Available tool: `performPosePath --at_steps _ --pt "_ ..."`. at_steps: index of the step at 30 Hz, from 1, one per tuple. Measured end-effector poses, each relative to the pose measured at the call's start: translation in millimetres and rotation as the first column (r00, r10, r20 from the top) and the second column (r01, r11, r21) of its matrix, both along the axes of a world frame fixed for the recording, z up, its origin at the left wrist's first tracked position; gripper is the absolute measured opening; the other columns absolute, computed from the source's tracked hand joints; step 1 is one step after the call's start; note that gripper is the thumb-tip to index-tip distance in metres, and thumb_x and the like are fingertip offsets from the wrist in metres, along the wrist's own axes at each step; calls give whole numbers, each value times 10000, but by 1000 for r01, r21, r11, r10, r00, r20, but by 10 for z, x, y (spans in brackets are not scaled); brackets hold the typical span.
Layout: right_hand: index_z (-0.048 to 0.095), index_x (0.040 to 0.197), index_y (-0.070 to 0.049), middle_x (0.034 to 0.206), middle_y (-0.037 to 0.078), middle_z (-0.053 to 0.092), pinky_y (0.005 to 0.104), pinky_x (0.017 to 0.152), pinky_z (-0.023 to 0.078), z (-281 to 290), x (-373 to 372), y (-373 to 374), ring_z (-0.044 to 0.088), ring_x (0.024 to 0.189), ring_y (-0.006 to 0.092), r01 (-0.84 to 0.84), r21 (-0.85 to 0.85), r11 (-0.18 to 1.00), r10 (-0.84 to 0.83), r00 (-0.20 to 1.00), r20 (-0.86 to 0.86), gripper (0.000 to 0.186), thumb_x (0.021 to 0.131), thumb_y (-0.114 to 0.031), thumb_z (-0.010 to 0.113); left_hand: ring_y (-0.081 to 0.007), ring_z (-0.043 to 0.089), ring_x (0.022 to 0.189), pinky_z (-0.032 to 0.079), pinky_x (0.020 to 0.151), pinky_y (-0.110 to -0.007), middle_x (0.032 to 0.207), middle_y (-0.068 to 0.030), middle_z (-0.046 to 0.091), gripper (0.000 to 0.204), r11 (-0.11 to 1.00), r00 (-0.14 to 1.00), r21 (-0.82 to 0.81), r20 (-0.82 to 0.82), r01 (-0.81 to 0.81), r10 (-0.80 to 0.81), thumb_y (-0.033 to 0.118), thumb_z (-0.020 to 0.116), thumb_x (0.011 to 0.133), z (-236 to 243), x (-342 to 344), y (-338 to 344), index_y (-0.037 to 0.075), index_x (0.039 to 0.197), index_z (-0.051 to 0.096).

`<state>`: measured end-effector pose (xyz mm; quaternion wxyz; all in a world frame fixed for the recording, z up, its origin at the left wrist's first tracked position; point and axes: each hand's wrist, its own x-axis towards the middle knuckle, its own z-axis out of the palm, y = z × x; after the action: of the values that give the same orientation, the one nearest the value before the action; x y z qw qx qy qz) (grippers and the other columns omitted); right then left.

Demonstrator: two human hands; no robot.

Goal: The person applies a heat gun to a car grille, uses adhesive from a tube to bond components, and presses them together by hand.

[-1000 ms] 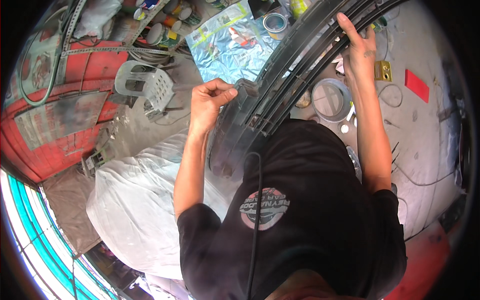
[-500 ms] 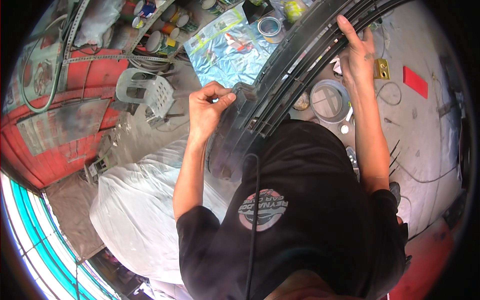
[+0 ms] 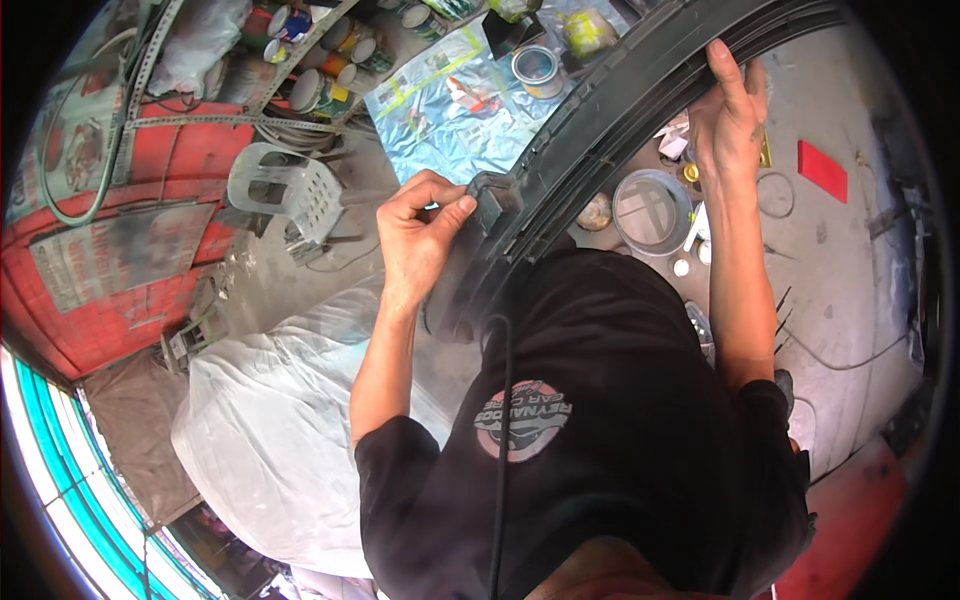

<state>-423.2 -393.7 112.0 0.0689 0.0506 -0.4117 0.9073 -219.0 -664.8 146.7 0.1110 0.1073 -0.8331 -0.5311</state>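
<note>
A long black plastic slatted part, like a car grille or bumper trim (image 3: 640,95), runs diagonally from my body up to the top right. My left hand (image 3: 420,225) is closed on its left edge beside a raised bracket (image 3: 490,206), thumb against index finger. My right hand (image 3: 732,118) grips it farther up, thumb pointing up along the slats and fingers partly hidden behind it. The part’s lower end is dim and partly behind my left hand and body.
Around me are a blue plastic sheet (image 3: 430,120), paint cans (image 3: 318,92) on metal shelves, a grey plastic chair (image 3: 285,190), a round metal basin (image 3: 650,180), a red board (image 3: 822,170), a white-covered object (image 3: 265,420) and loose hoses.
The black part has tilted slightly, so the gaps between its slats show less. My right hand has shifted a little right and down. My left hand has moved slightly down, still gripping.
</note>
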Motion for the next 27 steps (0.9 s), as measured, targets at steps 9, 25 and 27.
performPosePath --at_steps 9,25,27 --pt "480 1354 17 1301 138 613 447 1089 441 214 -151 58 578 1236 261 15 18 1000 -12 992 -129 499 971 -208 708 -125 593 835 449 791 -252 860 -57 671 116 998 995 -55 -91 -32 27 -46 791 805 100 -98 89 -66 895 720" --pt "458 1375 61 1158 141 674 334 886 572 1377 -201 -145 686 1002 214 72 42 997 -45 893 -448 656 860 -157 801 -95 566 814 438 718 -222 900 -42 665 114 994 958 110 -287 13 19 -69 790 813 206 -568 -86 -53 913 739" --pt "486 1353 70 1158 146 676 335 911 563 1483 -242 -147 684 1006 209 104 58 993 -62 869 -491 638 854 -167 805 -87 558 814 434 715 -218 911 -38 666 116 987 951 159 -309 36 15 -73 789 813 195 -609 -82 -48 916 742"
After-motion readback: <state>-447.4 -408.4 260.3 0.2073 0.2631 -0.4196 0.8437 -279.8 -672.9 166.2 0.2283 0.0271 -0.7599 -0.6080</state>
